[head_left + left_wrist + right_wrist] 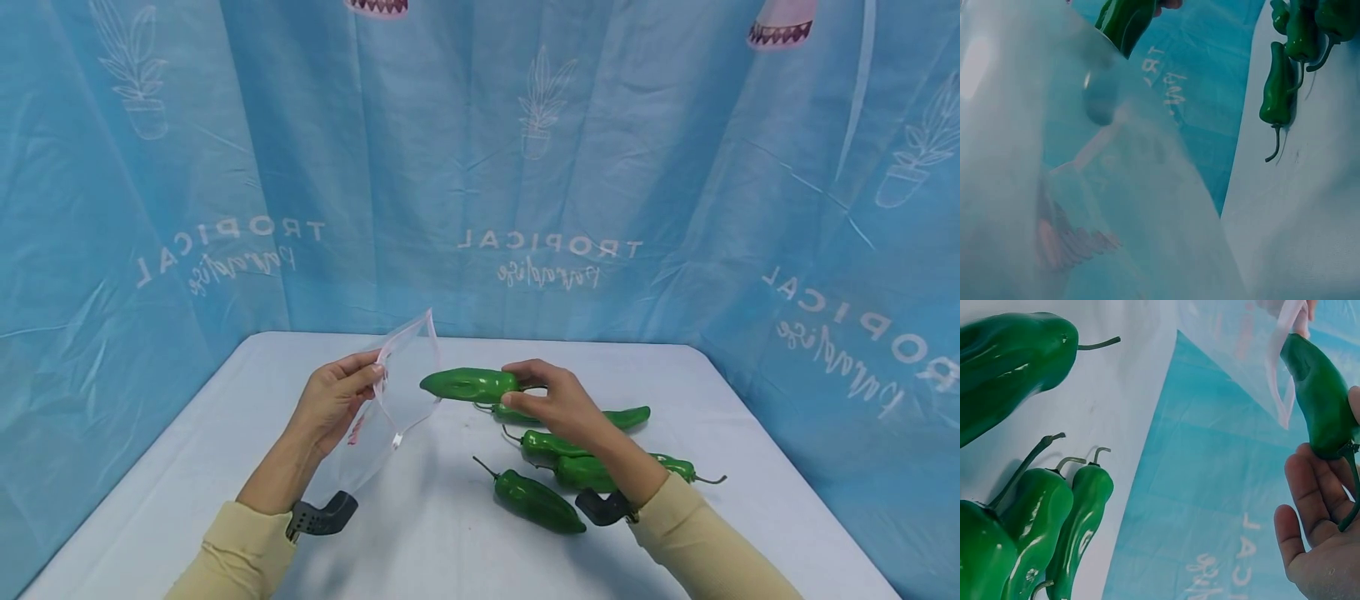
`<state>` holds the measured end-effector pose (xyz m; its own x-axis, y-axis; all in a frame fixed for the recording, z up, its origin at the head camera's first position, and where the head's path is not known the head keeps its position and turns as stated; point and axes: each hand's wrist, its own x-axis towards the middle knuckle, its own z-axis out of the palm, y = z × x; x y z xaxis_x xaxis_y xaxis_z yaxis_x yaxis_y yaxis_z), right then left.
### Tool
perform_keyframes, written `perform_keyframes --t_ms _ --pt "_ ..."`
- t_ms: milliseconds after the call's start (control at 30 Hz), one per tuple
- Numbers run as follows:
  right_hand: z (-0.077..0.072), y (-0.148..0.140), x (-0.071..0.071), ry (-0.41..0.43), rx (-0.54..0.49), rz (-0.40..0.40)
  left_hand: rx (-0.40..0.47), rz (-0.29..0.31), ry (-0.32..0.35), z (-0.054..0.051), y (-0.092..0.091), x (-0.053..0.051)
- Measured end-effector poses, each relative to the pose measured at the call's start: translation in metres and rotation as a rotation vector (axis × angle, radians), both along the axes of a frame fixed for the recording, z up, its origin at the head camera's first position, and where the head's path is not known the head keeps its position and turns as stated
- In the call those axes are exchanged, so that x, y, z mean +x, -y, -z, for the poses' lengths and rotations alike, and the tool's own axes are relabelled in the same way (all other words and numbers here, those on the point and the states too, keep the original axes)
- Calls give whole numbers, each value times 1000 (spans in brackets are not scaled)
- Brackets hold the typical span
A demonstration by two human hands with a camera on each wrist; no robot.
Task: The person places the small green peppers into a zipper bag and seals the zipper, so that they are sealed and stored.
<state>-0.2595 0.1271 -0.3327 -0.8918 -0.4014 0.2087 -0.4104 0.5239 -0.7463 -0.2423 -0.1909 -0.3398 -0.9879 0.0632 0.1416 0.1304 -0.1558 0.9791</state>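
My left hand (pixel 330 404) pinches the rim of a clear zip bag (pixel 371 442) with a pink-edged mouth, which is held open toward the right. In my right hand (pixel 558 404) is a long green pepper (pixel 467 385), gripped near its stem end, with its tip pointing left at the bag's mouth. The right wrist view shows that pepper (pixel 1321 394) with its tip at the pink rim and its stem hanging by the palm. Filmy plastic of the bag (pixel 1147 187) fills much of the left wrist view, and the left hand's fingers are hard to make out there.
Several green peppers lie on the white table (pixel 450 542), below and behind the right hand. The nearest pepper (pixel 538 502) lies apart from a cluster with another pepper (pixel 581 473). A blue printed curtain (pixel 420 167) hangs around the table's back and sides.
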Motion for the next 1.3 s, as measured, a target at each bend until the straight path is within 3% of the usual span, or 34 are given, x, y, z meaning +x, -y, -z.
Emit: perform_keyframes --t_ms 533,1300 --pt "-5 24 -10 18 24 21 -15 6 10 -1 0 -1" --pt "-14 52 -22 -7 112 -51 -5 22 9 -1 -1 0"
